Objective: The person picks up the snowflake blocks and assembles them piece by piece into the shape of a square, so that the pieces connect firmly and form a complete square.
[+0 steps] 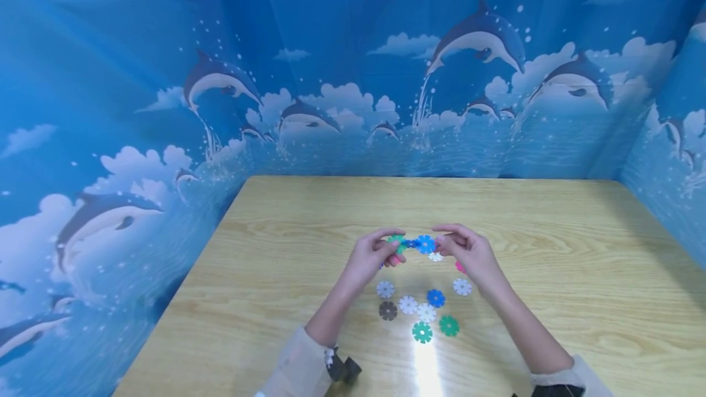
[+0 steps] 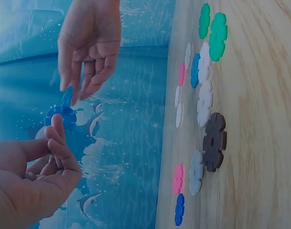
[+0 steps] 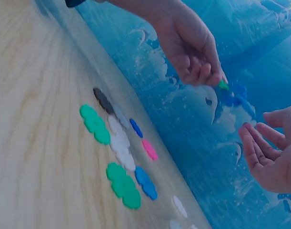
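Above the table, both hands are at a short chain of notched snowflake building discs. My left hand (image 1: 371, 257) pinches the green disc (image 1: 395, 242) at its left end, thumb in front. A blue disc (image 1: 426, 244) forms the right end, and a blue disc seen edge-on (image 1: 410, 243) joins the two. My right hand (image 1: 469, 256) has thumb and fingertip at either side of the blue end, as the left wrist view shows; its other fingers are loosely bent. In the right wrist view the blue part (image 3: 238, 98) is blurred.
Loose discs lie on the wooden table (image 1: 276, 323) below the hands: a brown one (image 1: 388, 310), a blue one (image 1: 436, 298), two green ones (image 1: 422, 332), pink ones (image 2: 178, 179) and several white ones (image 1: 426, 312). A blue dolphin-print curtain (image 1: 342, 48) hangs behind the table.
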The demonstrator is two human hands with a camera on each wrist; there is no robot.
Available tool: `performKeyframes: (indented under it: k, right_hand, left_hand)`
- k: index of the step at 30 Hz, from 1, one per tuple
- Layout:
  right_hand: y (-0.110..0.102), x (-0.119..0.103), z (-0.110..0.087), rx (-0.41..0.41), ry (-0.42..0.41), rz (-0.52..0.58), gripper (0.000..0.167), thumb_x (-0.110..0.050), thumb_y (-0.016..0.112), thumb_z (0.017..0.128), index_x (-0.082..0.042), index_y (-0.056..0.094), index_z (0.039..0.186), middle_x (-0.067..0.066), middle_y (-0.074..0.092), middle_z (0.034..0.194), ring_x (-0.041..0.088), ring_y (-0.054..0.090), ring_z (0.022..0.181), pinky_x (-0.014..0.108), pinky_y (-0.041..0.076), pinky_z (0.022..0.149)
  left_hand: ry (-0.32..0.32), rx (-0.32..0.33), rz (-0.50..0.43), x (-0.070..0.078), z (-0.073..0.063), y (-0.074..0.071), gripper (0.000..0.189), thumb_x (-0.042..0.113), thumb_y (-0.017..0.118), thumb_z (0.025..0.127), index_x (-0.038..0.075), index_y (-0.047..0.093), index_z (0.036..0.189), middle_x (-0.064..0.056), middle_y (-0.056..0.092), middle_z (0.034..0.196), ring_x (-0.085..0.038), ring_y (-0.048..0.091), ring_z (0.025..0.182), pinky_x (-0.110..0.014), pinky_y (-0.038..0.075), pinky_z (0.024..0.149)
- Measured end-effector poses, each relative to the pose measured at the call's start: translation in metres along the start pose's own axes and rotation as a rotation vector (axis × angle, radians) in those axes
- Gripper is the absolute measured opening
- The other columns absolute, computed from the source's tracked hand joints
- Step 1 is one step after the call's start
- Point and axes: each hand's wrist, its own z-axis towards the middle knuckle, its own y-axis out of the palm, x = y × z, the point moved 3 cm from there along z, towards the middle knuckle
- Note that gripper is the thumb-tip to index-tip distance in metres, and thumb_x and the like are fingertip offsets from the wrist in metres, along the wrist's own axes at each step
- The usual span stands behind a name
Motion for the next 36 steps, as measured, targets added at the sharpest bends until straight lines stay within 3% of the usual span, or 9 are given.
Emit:
performKeyframes:
  k: [2, 6, 10, 14, 18, 21, 28, 36]
  right_hand:
    - [-0.005, 0.005, 0.003, 0.014, 0.0, -0.001, 0.034, -0.02, 0.058, 0.092, 0.003, 0.056, 0.117, 0.018, 0.064, 0.097, 0.018, 0.064, 0.084, 0.035, 0.052, 0.08]
    - [-0.01, 0.02, 0.012, 0.04, 0.038, -0.062, 0.033, -0.017, 0.059, 0.091, 0.005, 0.056, 0.116, 0.02, 0.063, 0.101, 0.021, 0.063, 0.089, 0.035, 0.05, 0.083]
    - [-0.013, 0.045, 0.023, 0.059, 0.057, -0.177, 0.031, -0.015, 0.062, 0.089, 0.004, 0.059, 0.112, 0.017, 0.062, 0.098, 0.026, 0.06, 0.089, 0.028, 0.051, 0.076]
    - [-0.012, 0.072, 0.032, 0.048, 0.007, -0.303, 0.029, -0.016, 0.067, 0.085, 0.001, 0.062, 0.108, 0.009, 0.062, 0.092, 0.021, 0.058, 0.084, 0.024, 0.05, 0.069]
    - [-0.011, 0.082, 0.034, 0.013, -0.061, -0.392, 0.029, -0.014, 0.07, 0.082, 0.002, 0.063, 0.107, 0.007, 0.059, 0.088, 0.02, 0.056, 0.08, 0.025, 0.05, 0.069]
    - [-0.01, 0.084, 0.034, 0.007, -0.083, -0.445, 0.029, -0.012, 0.072, 0.08, 0.002, 0.065, 0.104, 0.007, 0.056, 0.087, 0.018, 0.053, 0.077, 0.024, 0.048, 0.066]
    - [-0.008, 0.085, 0.031, -0.029, -0.123, -0.507, 0.031, -0.009, 0.073, 0.078, 0.004, 0.065, 0.104, 0.007, 0.051, 0.086, 0.017, 0.049, 0.074, 0.024, 0.046, 0.062]
    - [-0.008, 0.085, 0.031, -0.039, -0.104, -0.498, 0.028, -0.008, 0.073, 0.078, 0.0, 0.06, 0.102, 0.005, 0.052, 0.086, 0.017, 0.049, 0.076, 0.028, 0.046, 0.066]
  left_hand:
    - [-0.009, 0.005, -0.004, 0.0, 0.0, -0.002, 0.027, 0.009, 0.057, 0.091, 0.006, 0.059, 0.118, -0.012, 0.066, 0.075, -0.015, 0.059, 0.064, -0.038, 0.053, 0.07]
    - [-0.021, 0.0, -0.02, 0.0, 0.0, -0.004, 0.028, 0.009, 0.057, 0.091, 0.007, 0.059, 0.118, -0.015, 0.066, 0.078, -0.014, 0.06, 0.064, -0.044, 0.052, 0.073]
    - [-0.018, -0.008, -0.027, -0.001, 0.001, -0.003, 0.028, 0.008, 0.055, 0.091, 0.006, 0.058, 0.119, -0.02, 0.065, 0.081, -0.014, 0.059, 0.064, -0.047, 0.051, 0.074]
    - [-0.019, -0.018, -0.022, 0.015, -0.007, -0.001, 0.028, 0.004, 0.053, 0.092, 0.002, 0.057, 0.12, -0.023, 0.064, 0.082, -0.026, 0.061, 0.07, -0.04, 0.052, 0.072]
    - [-0.015, -0.029, -0.02, 0.028, -0.015, 0.0, 0.029, 0.002, 0.052, 0.092, -0.002, 0.055, 0.12, -0.021, 0.065, 0.081, -0.021, 0.059, 0.066, -0.034, 0.052, 0.07]
    - [-0.018, -0.031, -0.023, 0.025, -0.013, 0.0, 0.029, 0.001, 0.052, 0.091, -0.003, 0.055, 0.12, -0.021, 0.065, 0.08, -0.012, 0.057, 0.063, -0.03, 0.052, 0.067]
    - [-0.026, -0.034, -0.032, 0.005, -0.003, -0.001, 0.03, 0.002, 0.053, 0.092, 0.0, 0.055, 0.121, -0.019, 0.065, 0.079, -0.011, 0.057, 0.062, -0.024, 0.05, 0.062]
    - [-0.012, -0.026, -0.018, -0.004, 0.002, -0.002, 0.029, 0.006, 0.055, 0.091, 0.005, 0.058, 0.12, -0.011, 0.066, 0.075, -0.011, 0.057, 0.062, -0.034, 0.053, 0.067]
